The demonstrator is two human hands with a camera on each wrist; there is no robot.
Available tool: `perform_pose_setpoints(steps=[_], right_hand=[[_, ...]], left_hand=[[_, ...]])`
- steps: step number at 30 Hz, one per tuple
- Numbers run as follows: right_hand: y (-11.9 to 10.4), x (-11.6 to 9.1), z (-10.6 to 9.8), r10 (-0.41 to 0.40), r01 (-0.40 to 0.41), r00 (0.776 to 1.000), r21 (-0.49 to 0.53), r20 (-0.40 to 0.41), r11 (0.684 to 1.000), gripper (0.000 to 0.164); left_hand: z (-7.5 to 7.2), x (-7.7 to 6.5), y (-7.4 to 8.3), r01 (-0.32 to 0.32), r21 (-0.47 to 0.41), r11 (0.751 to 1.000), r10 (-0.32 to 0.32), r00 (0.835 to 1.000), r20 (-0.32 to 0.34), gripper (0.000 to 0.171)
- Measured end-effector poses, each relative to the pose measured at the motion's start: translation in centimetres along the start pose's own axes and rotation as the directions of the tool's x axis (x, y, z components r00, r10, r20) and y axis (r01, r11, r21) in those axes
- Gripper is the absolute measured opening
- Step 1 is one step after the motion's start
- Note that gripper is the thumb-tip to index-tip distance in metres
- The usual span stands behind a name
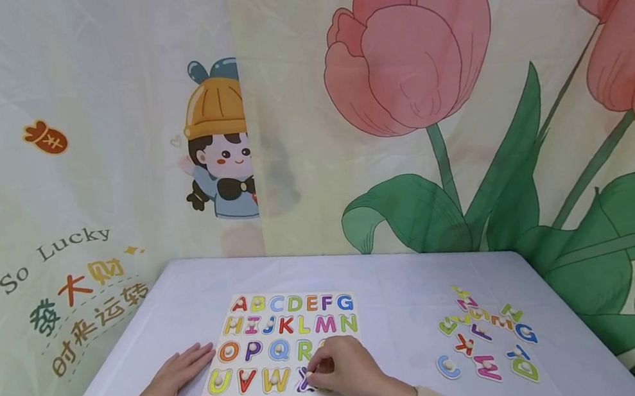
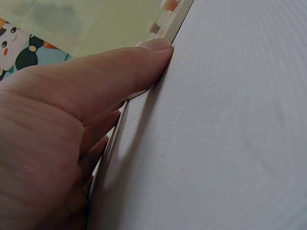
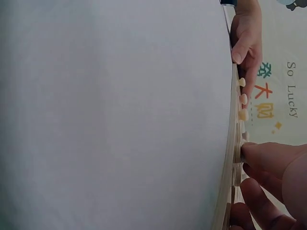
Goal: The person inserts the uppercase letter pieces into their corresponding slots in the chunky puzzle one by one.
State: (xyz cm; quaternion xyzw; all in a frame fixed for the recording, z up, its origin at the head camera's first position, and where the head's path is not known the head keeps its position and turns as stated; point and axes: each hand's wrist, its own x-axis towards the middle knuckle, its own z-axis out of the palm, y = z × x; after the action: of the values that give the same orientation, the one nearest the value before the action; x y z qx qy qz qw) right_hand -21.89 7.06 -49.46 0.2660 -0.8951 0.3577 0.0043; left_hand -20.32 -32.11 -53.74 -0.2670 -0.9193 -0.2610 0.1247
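An alphabet puzzle board (image 1: 261, 395) with colourful letters lies on the white table. My right hand (image 1: 352, 365) pinches the purple letter X puzzle piece (image 1: 303, 381) by its knob, over the bottom row beside the yellow W (image 1: 275, 379). The X sits slightly askew there, partly covered by my fingers, which also hide the end of that row. My left hand (image 1: 166, 391) rests on the table at the board's near left corner, fingers extended. In the left wrist view its thumb (image 2: 129, 67) touches the board's edge.
Several loose letter pieces lie scattered to the right of the board, among them a blue C (image 1: 447, 367), a pink M (image 1: 487, 367), a blue G (image 1: 525, 333) and a green D (image 1: 524, 370). Behind the table (image 1: 396, 280) hangs a printed curtain (image 1: 293, 129).
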Motion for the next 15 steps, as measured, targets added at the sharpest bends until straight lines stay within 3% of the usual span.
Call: perform_pose_setpoints(steps=[9, 15], right_hand=[[-0.41, 0.11, 0.69, 0.03, -0.031, 0.999, -0.031, -0.022, 0.999, 0.007], [-0.12, 0.23, 1.02, 0.038, -0.039, 0.999, -0.063, -0.019, 0.997, 0.009]], left_hand=[[0.04, 0.08, 0.14, -0.012, 0.021, 1.0, 0.012, 1.0, -0.013, 0.078], [0.02, 0.18, 0.19, 0.052, -0.002, 0.999, -0.052, 0.998, 0.027, 0.079]])
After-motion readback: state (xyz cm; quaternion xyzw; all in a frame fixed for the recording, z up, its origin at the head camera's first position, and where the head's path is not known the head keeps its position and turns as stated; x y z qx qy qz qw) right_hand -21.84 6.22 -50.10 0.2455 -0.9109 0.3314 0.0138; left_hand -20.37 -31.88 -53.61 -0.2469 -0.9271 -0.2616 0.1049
